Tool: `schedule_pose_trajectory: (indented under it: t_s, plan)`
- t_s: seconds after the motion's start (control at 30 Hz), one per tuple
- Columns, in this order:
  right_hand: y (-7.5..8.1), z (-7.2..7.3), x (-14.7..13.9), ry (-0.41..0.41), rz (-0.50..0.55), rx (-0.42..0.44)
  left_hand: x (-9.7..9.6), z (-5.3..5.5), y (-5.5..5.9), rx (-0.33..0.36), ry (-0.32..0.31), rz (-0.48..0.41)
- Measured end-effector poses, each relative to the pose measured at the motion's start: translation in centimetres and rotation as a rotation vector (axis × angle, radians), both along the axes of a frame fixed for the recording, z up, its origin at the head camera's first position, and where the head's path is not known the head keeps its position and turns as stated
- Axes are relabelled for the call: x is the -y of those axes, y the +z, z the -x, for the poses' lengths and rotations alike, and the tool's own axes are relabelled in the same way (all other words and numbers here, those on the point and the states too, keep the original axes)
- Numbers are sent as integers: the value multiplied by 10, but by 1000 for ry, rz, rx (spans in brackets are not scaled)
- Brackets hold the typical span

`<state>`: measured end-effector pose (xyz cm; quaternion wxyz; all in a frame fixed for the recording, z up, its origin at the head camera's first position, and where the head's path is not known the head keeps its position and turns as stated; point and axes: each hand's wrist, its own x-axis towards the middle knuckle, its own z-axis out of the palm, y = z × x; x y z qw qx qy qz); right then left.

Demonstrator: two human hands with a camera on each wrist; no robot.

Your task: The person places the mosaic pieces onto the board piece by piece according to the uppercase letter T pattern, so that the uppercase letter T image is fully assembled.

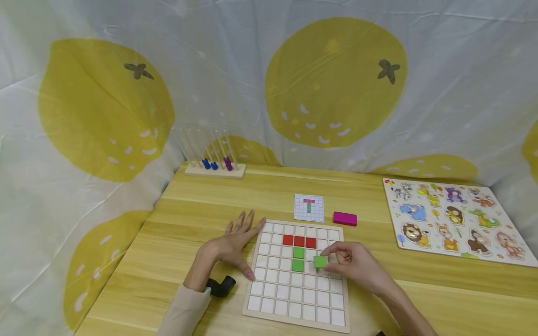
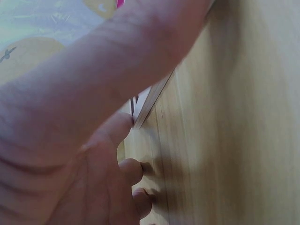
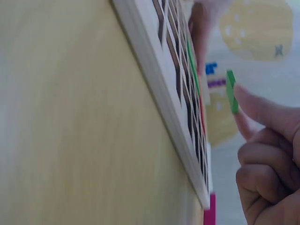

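Observation:
A white wooden grid board (image 1: 290, 292) lies on the table before me. Three red tiles (image 1: 299, 241) form a row near its top, with two green tiles in a column (image 1: 298, 265) below the middle one. Between thumb and index finger my right hand (image 1: 357, 266) pinches another green square tile (image 1: 320, 262), raised over the board's right half; the other fingers are curled, as the right wrist view shows. My left hand (image 1: 233, 245) is spread at the board's left edge, thumb and index finger touching its frame.
Behind the board lie a pattern card (image 1: 300, 212) with a red and green T and a magenta block (image 1: 345, 219). An animal puzzle (image 1: 458, 219) is at right. A peg stand (image 1: 215, 171) with blue and purple bear pieces stands at back left, near the lemon-print curtain.

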<state>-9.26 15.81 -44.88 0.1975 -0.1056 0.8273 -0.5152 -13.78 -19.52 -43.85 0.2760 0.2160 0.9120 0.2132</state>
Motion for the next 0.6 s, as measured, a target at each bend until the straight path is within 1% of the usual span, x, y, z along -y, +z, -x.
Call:
schedule_pose_trajectory:
  t_s: [0.07,0.13,0.3,0.43,0.6]
  plan:
    - [0,-3,13,-31,-6,1,0,0,0,1,-2,2]
    - [0,-6,25,-45,-7,-3,-1,0,1,-2,-4,-1]
    - [-5,-11,48,-20,3,-8,-1,-1,2,1,-2,-3]
    - [-9,-15,57,8,-3,3,-1,-1,2,1,1,2]
    - [-9,-18,59,17,-21,13,0,0,0,-1,1,10]
